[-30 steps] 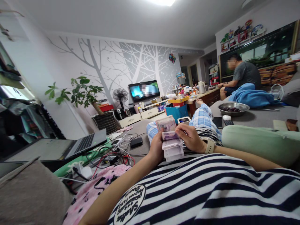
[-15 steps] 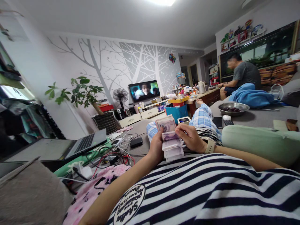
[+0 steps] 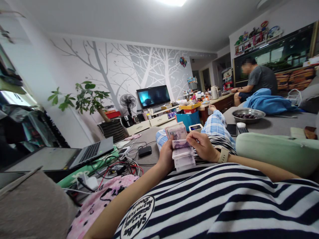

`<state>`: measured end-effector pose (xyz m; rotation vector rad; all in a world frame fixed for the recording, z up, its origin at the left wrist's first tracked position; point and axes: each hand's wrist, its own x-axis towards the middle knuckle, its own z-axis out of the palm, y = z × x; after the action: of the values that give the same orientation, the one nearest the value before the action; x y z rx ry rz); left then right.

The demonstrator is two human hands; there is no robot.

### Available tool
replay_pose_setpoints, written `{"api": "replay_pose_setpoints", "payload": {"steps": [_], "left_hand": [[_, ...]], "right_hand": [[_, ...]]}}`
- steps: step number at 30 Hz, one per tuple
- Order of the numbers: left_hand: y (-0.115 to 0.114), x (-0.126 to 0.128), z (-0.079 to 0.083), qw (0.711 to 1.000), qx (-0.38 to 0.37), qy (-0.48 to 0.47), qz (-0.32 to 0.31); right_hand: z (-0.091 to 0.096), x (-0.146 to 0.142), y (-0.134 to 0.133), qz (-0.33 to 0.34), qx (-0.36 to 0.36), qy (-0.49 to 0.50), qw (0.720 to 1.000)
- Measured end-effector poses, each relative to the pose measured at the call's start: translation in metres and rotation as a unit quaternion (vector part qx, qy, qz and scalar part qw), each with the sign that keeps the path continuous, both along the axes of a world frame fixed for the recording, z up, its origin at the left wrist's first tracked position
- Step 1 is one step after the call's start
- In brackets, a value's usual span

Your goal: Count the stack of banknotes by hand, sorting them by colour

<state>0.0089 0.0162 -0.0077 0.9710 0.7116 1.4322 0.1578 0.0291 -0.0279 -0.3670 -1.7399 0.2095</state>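
A stack of purple banknotes [image 3: 179,133] marked "5" stands up from my left hand [image 3: 166,153], which is closed around its lower left side with the thumb across the front. Below the thumb, more notes fan down in steps toward my striped shirt. My right hand [image 3: 203,146], wearing a pale watch [image 3: 223,154], pinches the right edge of a banknote [image 3: 181,143] between thumb and fingers. The lower fingers of my left hand are hidden behind the money. Just beyond the stack, a small white-framed device [image 3: 195,127] lies by my legs.
To the left lie an open laptop [image 3: 92,152], tangled cables and a black box [image 3: 145,151]. At right are a green cushion [image 3: 276,152], a phone [image 3: 231,129] and a metal bowl [image 3: 260,120] of dark round fruit. Another person [image 3: 261,79] sits at the far right.
My hands and the banknotes look almost unchanged. The television picture has become darker, and the seated person's head has shifted very slightly.
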Motion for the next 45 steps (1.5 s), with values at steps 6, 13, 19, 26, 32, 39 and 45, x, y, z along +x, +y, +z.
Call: {"api": "replay_pose_setpoints", "payload": {"steps": [6, 13, 19, 26, 32, 39, 45], "left_hand": [[-0.001, 0.0, 0.0, 1.0, 0.005, -0.002, -0.003], [0.003, -0.001, -0.002, 1.0, -0.02, -0.017, -0.016], [0.007, 0.0, -0.003, 0.999, -0.007, -0.026, -0.023], [0.007, -0.005, -0.007, 1.0, 0.016, 0.006, -0.008], [0.0, 0.0, -0.002, 0.999, 0.013, 0.02, 0.024], [0.007, -0.002, -0.005, 1.0, 0.019, 0.006, -0.005], [0.009, -0.001, -0.004, 1.0, 0.009, -0.004, 0.012]], "right_hand": [[0.0, 0.0, 0.0, 0.001, -0.004, 0.001, 1.0], [-0.002, 0.001, 0.0, 0.033, -0.02, -0.018, 0.999], [-0.001, 0.0, -0.002, 0.049, -0.032, 0.003, 0.998], [-0.003, -0.004, 0.013, -0.082, -0.127, 0.078, 0.985], [-0.004, -0.004, 0.018, -0.07, -0.129, 0.067, 0.987], [-0.003, -0.004, 0.014, -0.062, -0.107, 0.064, 0.99], [-0.002, -0.002, 0.008, -0.038, -0.051, 0.046, 0.997]]}}
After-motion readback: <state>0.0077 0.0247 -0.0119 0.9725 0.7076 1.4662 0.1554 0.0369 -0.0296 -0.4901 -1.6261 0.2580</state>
